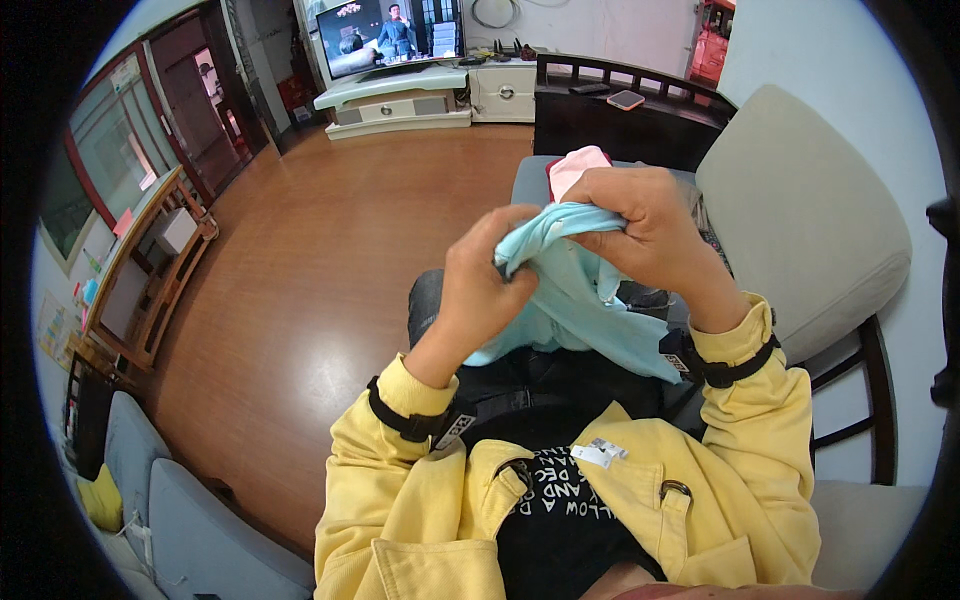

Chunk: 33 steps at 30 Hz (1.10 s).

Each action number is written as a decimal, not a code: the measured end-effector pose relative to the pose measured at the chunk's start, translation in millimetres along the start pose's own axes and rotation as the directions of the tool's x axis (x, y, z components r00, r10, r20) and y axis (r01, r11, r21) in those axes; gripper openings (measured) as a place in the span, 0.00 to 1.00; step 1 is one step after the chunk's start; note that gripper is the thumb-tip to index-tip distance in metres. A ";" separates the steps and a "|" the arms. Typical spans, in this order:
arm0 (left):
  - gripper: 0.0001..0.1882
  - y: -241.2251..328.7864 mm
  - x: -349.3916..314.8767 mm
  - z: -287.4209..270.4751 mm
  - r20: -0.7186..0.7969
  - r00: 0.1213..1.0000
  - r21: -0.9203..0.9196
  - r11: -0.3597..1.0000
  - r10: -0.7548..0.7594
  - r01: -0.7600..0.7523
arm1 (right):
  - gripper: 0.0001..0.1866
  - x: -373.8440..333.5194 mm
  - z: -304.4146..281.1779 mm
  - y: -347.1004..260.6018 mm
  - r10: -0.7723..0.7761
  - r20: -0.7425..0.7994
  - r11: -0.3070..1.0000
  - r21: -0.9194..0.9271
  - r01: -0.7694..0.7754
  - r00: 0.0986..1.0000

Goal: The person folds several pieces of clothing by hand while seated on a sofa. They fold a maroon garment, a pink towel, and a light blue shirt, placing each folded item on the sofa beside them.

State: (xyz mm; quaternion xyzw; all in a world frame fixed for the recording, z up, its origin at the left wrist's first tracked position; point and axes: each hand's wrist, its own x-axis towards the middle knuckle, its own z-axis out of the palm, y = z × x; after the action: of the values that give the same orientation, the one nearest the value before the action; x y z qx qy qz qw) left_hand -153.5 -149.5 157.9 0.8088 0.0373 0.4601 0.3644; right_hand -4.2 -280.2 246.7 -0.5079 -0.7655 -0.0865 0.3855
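Observation:
A light blue cloth garment [560, 300] hangs from both my hands over my lap, its upper edge bunched into a roll. My left hand [478, 275] grips the roll's left end between thumb and fingers. At the right end, my right hand [645, 225] pinches the same edge, thumb below and fingers above. The lower part of the garment drapes across my dark trousers [510, 385]. I cannot make out what kind of garment it is. Just beyond my right hand, a pink cloth [577, 170] with a dark red edge lies on the grey seat.
A grey cushion [805, 220] leans at the right on a dark wooden frame. A phone [626, 100] and a dark remote [589, 88] rest on the armrest ahead. Farther off are a television [390, 35] and white cabinet [400, 108]. Blue-grey seats [220, 530] stand lower left, a wooden shelf [140, 270] left.

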 end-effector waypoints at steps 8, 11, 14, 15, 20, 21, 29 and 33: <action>0.14 -22.5 11.5 12.5 -0.110 0.990 -0.227 0.972 -0.091 0.064 | 0.09 28.2 -10.8 -22.0 -0.137 -0.168 0.989 -0.074 0.126 0.976; 0.15 -13.7 5.8 14.6 -0.233 0.972 -0.246 0.966 0.023 -0.082 | 0.09 29.6 -28.5 -21.5 -0.052 -0.298 0.985 -0.173 -0.001 0.953; 0.14 -0.3 -5.0 10.4 -0.359 0.927 -0.277 0.935 0.111 -0.220 | 0.08 39.7 -49.1 -8.3 0.014 -0.401 1.000 0.005 -0.014 0.916; 0.14 3.5 -8.9 9.1 -0.317 0.922 -0.149 0.948 0.222 -0.280 | 0.08 42.2 -52.8 -3.5 0.018 -0.391 0.999 0.039 -0.003 0.920; 0.09 17.9 -33.1 36.3 0.288 0.941 0.202 0.950 0.175 -0.239 | 0.08 40.0 -39.4 6.0 0.003 -0.396 0.986 -0.150 -0.068 0.918; 0.09 16.3 -31.9 43.0 0.316 0.942 0.103 0.982 0.115 -0.155 | 0.08 38.4 -35.7 4.5 0.009 -0.377 0.982 -0.173 -0.080 0.926; 0.24 18.6 -33.7 78.7 0.471 0.881 -0.281 0.954 0.041 0.106 | 0.06 43.1 -10.7 -3.2 -0.134 -0.286 0.958 -0.283 0.050 0.949; 0.18 1.7 -38.4 98.4 0.383 0.920 -0.274 0.940 -0.087 0.203 | 0.06 43.7 -4.5 -7.4 -0.174 -0.283 0.942 -0.327 0.076 0.943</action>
State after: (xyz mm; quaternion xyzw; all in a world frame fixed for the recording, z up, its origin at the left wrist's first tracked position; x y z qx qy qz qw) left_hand -100.1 -220.5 100.8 0.8082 -0.0428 0.2731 0.5200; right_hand -16.4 -255.0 281.3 -0.4922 -0.7038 -0.3089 0.4086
